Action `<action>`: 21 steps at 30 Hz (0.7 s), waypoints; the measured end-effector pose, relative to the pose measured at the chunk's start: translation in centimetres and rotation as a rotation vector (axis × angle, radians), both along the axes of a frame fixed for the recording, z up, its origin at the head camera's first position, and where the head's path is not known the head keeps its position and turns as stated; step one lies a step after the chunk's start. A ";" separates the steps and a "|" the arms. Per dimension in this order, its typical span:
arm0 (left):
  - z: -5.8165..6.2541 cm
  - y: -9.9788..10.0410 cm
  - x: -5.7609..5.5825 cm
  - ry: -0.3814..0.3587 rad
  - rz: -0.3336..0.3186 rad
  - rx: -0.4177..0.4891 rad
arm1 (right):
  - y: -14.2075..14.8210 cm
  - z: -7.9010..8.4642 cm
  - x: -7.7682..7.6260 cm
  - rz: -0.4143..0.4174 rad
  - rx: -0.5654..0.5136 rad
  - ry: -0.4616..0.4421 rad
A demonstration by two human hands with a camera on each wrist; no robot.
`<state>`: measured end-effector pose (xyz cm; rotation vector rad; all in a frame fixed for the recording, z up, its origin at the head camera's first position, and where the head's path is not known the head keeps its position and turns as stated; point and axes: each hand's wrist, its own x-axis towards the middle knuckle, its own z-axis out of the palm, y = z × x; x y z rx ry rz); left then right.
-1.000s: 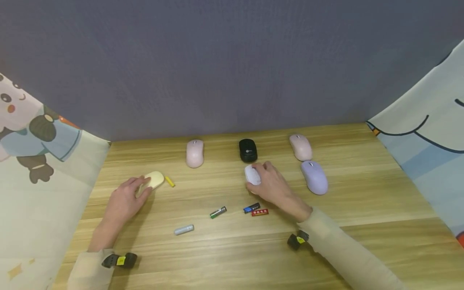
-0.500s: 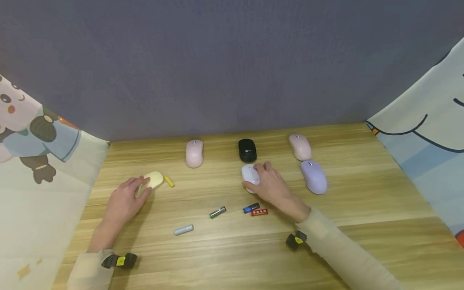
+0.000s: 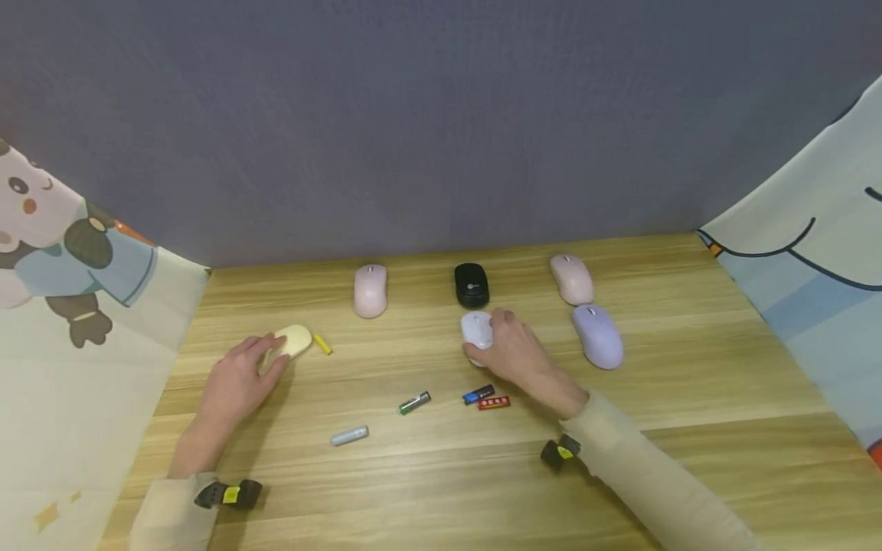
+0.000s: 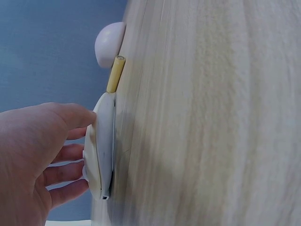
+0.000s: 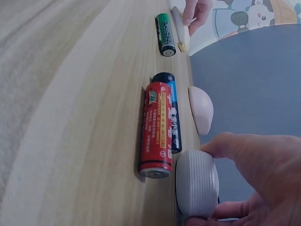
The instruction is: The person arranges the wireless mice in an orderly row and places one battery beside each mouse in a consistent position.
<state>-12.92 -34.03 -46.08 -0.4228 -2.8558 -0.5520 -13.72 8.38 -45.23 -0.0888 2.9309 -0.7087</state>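
One pale-yellow rounded plastic mouse [image 3: 296, 340] is clamped in your left grip [image 3: 237, 383], one white oval plastic mouse [image 3: 475, 329] in your right grip [image 3: 514, 350], thumb opposite fingers, probably to steady both by their sides on the wood-grained desk [image 3: 441, 490] (neither looks lifted).
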 end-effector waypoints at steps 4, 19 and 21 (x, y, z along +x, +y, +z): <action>0.0 0.0 -0.1 -0.003 -0.003 -0.003 | 0.2 0.1 -0.1 -0.013 0.017 -0.007; 0.2 0.3 0.0 -0.016 0.016 -0.011 | 0.7 -0.1 -0.2 0.000 0.005 -0.014; 0.1 0.3 0.0 -0.019 0.017 -0.011 | 0.7 0.0 -0.1 0.001 0.002 -0.019</action>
